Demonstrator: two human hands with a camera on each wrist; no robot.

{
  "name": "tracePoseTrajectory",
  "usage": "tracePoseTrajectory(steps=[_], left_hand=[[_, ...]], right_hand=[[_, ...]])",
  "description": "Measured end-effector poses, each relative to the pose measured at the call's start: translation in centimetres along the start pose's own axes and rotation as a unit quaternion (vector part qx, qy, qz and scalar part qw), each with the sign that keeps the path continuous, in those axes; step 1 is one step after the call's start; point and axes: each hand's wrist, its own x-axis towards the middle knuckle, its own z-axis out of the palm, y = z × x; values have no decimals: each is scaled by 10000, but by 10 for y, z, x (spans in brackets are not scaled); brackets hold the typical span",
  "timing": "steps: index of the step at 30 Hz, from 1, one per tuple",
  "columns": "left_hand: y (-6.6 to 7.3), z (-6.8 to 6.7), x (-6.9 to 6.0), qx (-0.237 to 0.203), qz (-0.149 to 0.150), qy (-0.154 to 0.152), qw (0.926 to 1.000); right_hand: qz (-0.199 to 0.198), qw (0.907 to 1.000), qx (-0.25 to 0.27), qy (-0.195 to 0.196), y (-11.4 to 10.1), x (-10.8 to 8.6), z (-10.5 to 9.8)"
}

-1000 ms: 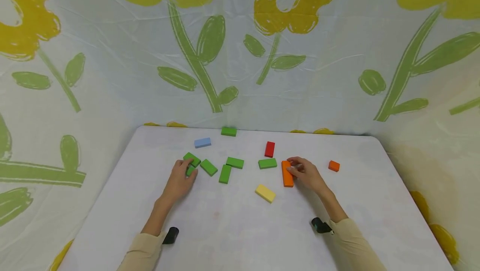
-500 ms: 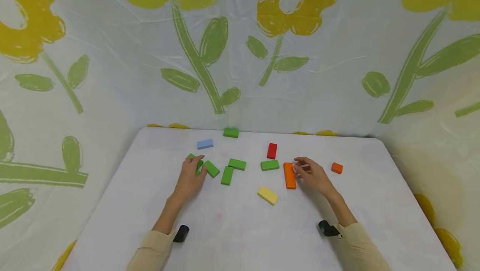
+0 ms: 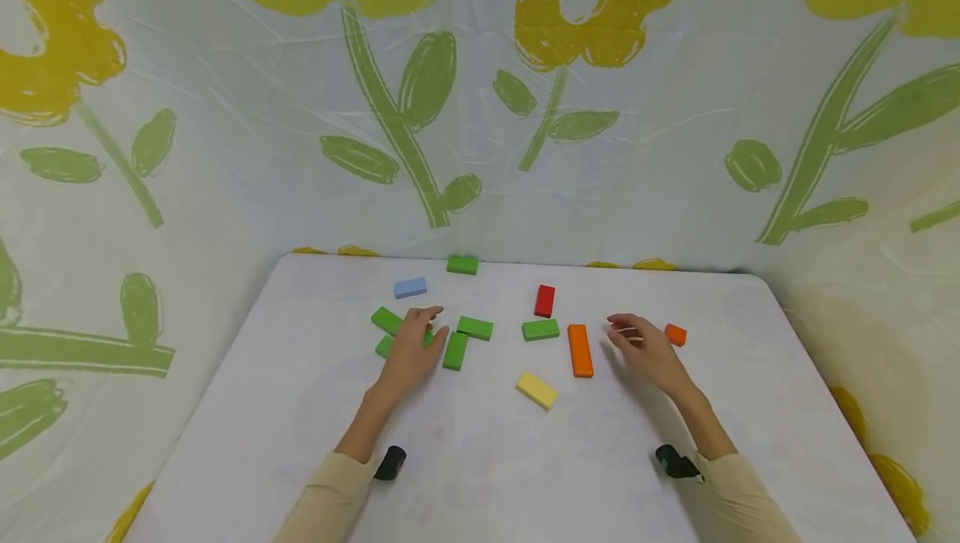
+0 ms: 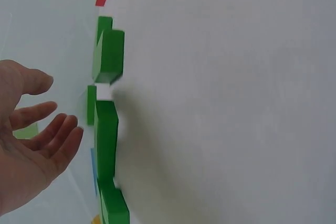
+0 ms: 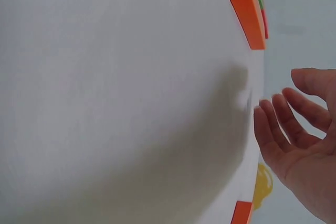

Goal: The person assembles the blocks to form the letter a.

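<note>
Head view showed a white flat table (image 3: 480, 460) with a long orange rectangular block (image 3: 581, 351) on it. Well to the left of this long block lay three green rectangular blocks (image 3: 386, 320), partly hidden by the left hand (image 3: 408, 351), whose fingers were relaxed, well apart, and held nothing. Farther behind, also to its left, was a light blue rectangular block (image 3: 410, 287). Between this hand and the long block lay two more green rectangular blocks (image 3: 454, 351). Just right of the long block, not touching it, was the right hand (image 3: 651, 355), with fingers loosely bent, holding nothing. Farther right lay a short orange block (image 3: 676, 334).
</note>
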Motion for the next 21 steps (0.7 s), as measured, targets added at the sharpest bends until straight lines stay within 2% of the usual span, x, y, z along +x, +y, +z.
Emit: tracePoseTrajectory(steps=[4, 9, 15, 21], left_hand=[[10, 10, 3, -145, 136, -143, 9997], [23, 23, 5, -396, 227, -381, 9982], [34, 40, 9, -386, 334, -539, 9972], [43, 55, 11, -441, 450, -640, 9960]], right_hand=[[-135, 9997, -99, 191, 5, -1, -9], [-456, 9966, -318, 612, 15, -5, -20], [-765, 9903, -370, 1099, 25, -12, -32], [-969, 9803, -603, 1612, 35, -18, -44]])
